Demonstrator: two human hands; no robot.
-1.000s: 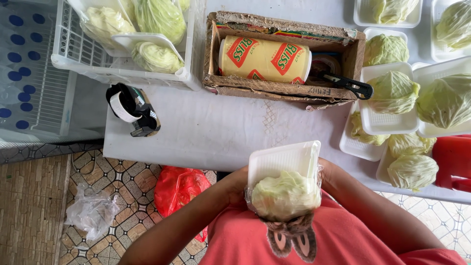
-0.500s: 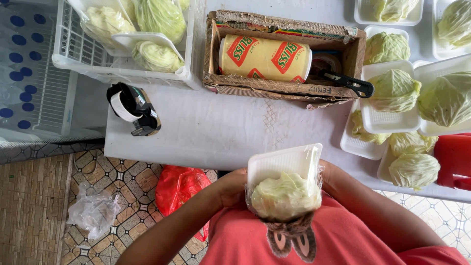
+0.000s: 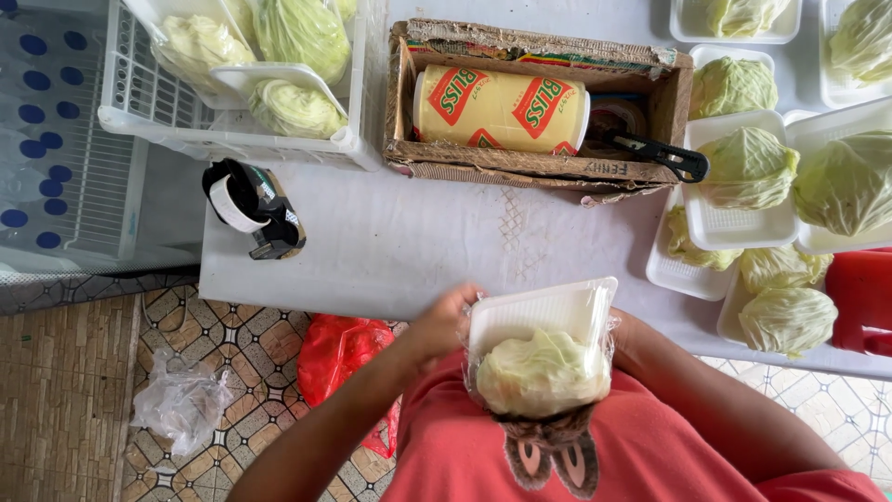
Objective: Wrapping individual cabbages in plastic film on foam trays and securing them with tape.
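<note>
Close to my chest I hold a white foam tray (image 3: 544, 310) with a pale green cabbage piece (image 3: 542, 372) on it, covered in clear film. My left hand (image 3: 442, 321) grips the tray's left edge. My right hand (image 3: 621, 323) is mostly hidden behind the tray's right side, holding it there. A yellow and red roll of cling film (image 3: 502, 110) lies in a worn cardboard box (image 3: 520, 165) on the white table (image 3: 409, 242) ahead, with a black-handled knife (image 3: 662, 153) at the box's right end.
A white plastic basket (image 3: 232, 135) at the back left holds wrapped cabbage trays. Several cabbage pieces on foam trays (image 3: 739, 191) crowd the right side beside a red container (image 3: 859, 297). A black tape dispenser (image 3: 251, 206) sits left. Red bag (image 3: 336, 349) and clear bag (image 3: 181, 404) lie on the tiled floor.
The left hand has slid up along the tray's left edge, and the tray with the cabbage has tilted slightly. Everything on the table is unmoved.
</note>
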